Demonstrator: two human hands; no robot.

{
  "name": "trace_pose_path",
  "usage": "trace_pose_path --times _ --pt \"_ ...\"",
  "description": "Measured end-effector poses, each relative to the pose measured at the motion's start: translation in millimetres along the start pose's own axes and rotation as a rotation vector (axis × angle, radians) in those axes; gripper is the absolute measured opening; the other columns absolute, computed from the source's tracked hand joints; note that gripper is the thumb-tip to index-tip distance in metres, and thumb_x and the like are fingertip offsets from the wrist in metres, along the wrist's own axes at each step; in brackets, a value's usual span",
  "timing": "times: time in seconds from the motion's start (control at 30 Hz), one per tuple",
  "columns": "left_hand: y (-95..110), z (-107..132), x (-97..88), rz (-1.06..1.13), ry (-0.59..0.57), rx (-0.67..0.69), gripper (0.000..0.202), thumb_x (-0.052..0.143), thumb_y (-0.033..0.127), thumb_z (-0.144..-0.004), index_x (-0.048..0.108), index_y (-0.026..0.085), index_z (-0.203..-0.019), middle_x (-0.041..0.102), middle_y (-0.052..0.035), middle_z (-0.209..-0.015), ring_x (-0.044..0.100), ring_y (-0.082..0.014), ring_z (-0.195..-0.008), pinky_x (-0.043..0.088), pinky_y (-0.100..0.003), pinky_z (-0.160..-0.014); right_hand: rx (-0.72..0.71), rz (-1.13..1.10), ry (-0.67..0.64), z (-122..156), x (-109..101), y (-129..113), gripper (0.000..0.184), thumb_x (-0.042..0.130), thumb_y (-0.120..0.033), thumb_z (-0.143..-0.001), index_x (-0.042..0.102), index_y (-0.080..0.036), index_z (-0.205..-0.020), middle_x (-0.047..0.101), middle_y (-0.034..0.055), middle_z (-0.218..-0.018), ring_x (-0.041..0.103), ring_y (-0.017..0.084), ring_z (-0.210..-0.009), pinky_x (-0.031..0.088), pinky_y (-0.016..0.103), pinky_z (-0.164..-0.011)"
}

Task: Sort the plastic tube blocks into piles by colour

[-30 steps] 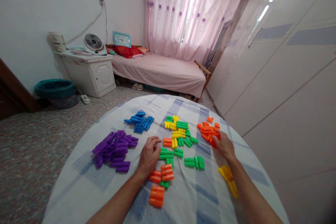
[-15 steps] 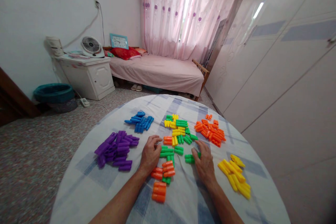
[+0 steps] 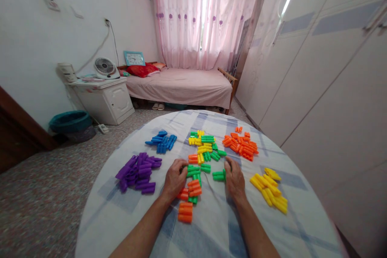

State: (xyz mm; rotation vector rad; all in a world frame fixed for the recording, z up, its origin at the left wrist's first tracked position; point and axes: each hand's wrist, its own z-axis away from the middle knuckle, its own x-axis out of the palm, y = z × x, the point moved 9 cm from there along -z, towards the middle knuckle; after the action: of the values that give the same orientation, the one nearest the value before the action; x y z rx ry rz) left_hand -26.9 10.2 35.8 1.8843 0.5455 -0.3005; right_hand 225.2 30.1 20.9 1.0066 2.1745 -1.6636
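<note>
The green pieces (image 3: 218,175) lie just left of my right hand (image 3: 234,179), long axis pointing across at the left hand (image 3: 174,178), right fingers curled onto them. Left hand rests loosely on the mixed green and orange pile (image 3: 192,183) mid-table; can't tell if it grips anything, the fingertips are hidden.
</note>
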Motion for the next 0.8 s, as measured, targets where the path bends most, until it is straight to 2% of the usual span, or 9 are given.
trace_pose_path --times 0.2,0.4,0.8 --pt "3 6 -1.0 -0.089 -0.009 -0.023 0.019 0.045 0.019 -0.078 0.063 0.019 -0.082 0.063 -0.0028 -0.083 0.059 -0.0151 -0.079 0.045 -0.027 -0.073 -0.038 -0.068 -0.067 2 -1 -3 0.044 0.033 -0.043 -0.086 0.059 -0.016 -0.110 0.061 0.0097 -0.111 0.054 0.022 -0.105 0.039 0.038 -0.094" --pt "0 6 -2.1 -0.125 -0.003 -0.049 0.021 0.045 0.022 -0.079 0.065 0.019 -0.084 0.066 -0.0030 -0.086 0.060 -0.0158 -0.082 0.045 -0.027 -0.075 -0.128 -0.022 -0.081 4 2 -9 0.038 0.037 -0.035 -0.086 0.059 -0.015 -0.109 0.062 0.0103 -0.108 0.055 0.022 -0.103 0.040 0.038 -0.093" --pt "-7 7 0.6 -0.124 -0.029 -0.078 0.024 0.044 0.023 -0.081 0.066 0.019 -0.090 0.068 -0.0032 -0.090 0.061 -0.0158 -0.082 0.046 -0.028 -0.076 -0.154 0.040 -0.086 5 3 -11 0.033 0.039 -0.030 -0.085 0.060 -0.017 -0.108 0.062 0.0089 -0.108 0.055 0.022 -0.103 0.041 0.038 -0.092"
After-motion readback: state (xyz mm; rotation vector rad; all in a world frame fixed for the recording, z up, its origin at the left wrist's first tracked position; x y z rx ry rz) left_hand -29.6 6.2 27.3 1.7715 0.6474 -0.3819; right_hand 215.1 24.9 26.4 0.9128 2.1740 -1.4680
